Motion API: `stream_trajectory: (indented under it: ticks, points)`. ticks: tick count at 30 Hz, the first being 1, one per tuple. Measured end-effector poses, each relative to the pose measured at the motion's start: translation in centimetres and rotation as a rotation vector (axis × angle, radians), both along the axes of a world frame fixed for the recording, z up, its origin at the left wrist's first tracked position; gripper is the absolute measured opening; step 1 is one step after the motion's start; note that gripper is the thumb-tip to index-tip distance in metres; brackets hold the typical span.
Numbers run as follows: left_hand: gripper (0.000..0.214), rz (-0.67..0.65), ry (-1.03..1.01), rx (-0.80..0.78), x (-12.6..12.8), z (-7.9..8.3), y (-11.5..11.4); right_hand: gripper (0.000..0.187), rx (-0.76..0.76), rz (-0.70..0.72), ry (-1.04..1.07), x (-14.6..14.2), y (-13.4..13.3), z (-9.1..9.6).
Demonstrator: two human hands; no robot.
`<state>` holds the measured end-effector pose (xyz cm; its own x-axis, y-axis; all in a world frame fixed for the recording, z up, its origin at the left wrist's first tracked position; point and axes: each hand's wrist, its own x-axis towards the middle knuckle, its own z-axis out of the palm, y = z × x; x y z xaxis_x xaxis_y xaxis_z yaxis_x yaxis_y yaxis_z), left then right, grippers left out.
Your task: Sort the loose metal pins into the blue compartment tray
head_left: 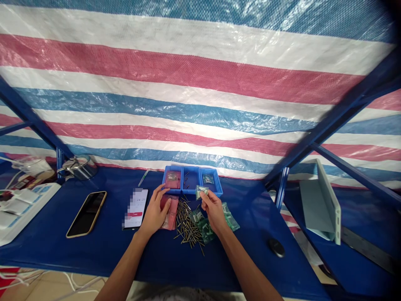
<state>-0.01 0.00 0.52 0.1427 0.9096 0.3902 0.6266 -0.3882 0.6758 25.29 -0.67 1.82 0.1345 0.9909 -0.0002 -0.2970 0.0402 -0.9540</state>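
The right hand [213,209] is pinching a small green packet [201,191] just before the blue tray [182,180] at the desk's back edge. I'm seeing the left hand [156,213] lying open on what is probably a red packet [172,216].

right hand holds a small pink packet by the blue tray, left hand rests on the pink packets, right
Not pink: the head view shows the right hand holding a small green plastic packet by the blue three-compartment plastic tray. The left hand does rest on the flat pink packets.
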Motion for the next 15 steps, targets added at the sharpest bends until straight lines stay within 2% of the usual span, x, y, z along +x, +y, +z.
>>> stream_trajectory:
  ticks: [7,12,15]
  points:
    - [0.038,-0.009,-0.003,0.013,0.0,-0.1,0.0,0.035,0.007,-0.014,-0.005,-0.1,0.1,-0.2]
    - [0.037,0.006,0.000,0.010,0.0,0.0,0.0,0.027,0.040,0.073,-0.016,-0.2,-0.3,0.6]
    - [0.038,0.003,-0.002,0.008,0.0,0.1,-0.1,0.034,0.068,0.147,0.051,-0.2,-0.7,1.2]
